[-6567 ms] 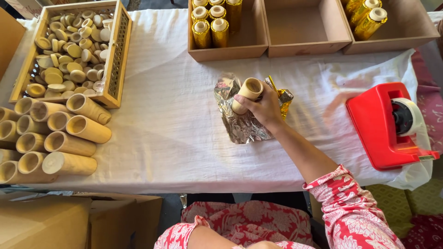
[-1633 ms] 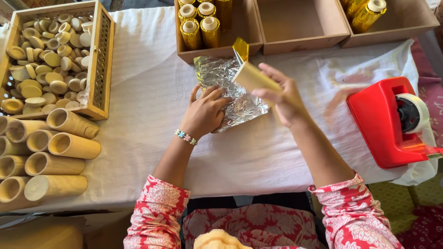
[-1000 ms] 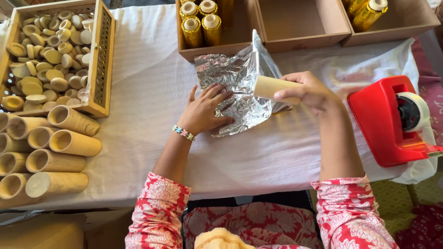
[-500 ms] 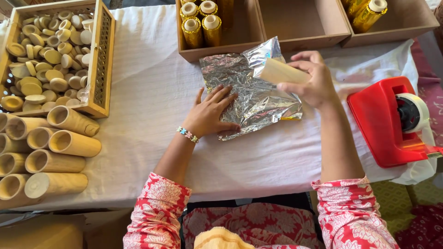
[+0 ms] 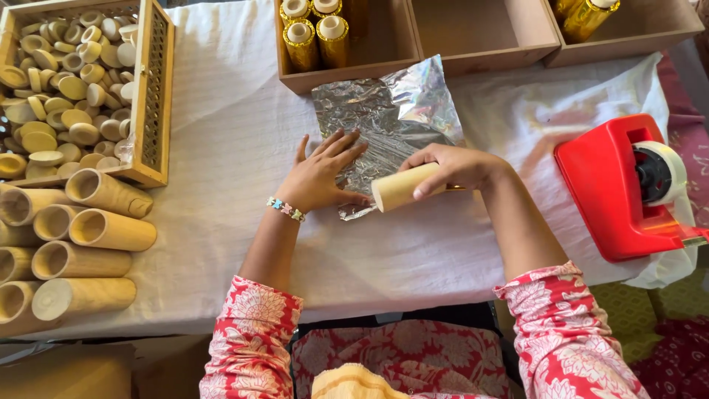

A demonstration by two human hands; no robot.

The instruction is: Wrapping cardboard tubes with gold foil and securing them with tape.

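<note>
Your left hand (image 5: 321, 174) lies spread, fingers fanned, pressing the crinkled silver foil sheet (image 5: 388, 122) flat to the white tablecloth (image 5: 221, 148) so it cannot slide. Your right hand (image 5: 454, 164) is closed around the plain pale wooden tube (image 5: 402, 187), laid across the foil's near edge, probably touching it. Right of the foil stands the red tape dispenser (image 5: 617, 188); beyond it, the cardboard box of gold-wrapped tubes (image 5: 347, 41).

Right hand (image 5: 458, 164) lays bamboo tube (image 5: 405, 186) on foil sheet (image 5: 384, 122).
</note>
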